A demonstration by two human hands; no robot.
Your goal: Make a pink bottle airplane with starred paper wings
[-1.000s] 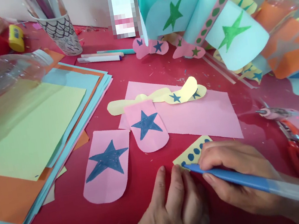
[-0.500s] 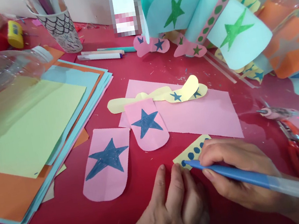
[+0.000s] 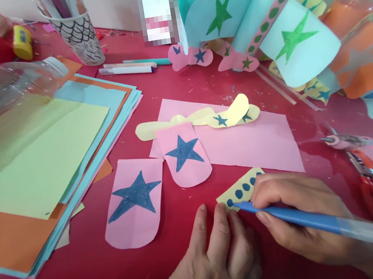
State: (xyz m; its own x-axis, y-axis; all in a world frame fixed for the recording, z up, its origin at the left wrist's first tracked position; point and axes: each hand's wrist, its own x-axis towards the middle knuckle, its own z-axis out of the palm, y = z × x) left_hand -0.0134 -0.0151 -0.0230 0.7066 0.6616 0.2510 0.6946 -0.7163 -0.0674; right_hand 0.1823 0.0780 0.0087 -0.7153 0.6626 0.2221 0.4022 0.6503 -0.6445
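Note:
A blue felt-tip marker [image 3: 301, 218] is gripped in my right hand [image 3: 299, 206], its tip at the lowest dot on a small yellow paper strip [image 3: 241, 194]. A row of several dark blue dots runs along that strip, whose right end is partly hidden by my fingers. My left hand [image 3: 215, 253] lies on the table with fingers spread, one fingertip touching the strip's lower left corner. Two rounded pink paper pieces [image 3: 140, 229], each bearing a blue star, lie further left. Behind them a yellow wavy cutout [image 3: 197, 118] rests on a pink sheet [image 3: 254, 143].
Stacked coloured paper [image 3: 50, 151] with a clear bottle [image 3: 15, 84] on top fills the left. A patterned cup [image 3: 76, 39], several markers [image 3: 129, 68] and a glue stick [image 3: 22, 42] stand or lie behind. Decorated bottles [image 3: 245, 21] are back right; a glue gun [image 3: 360, 145] and red-handled pliers [image 3: 372, 195] lie right.
The marker tip has shifted slightly to the right, off the middle of the lowest dot. My left hand stays in place, and the whole view has moved slightly.

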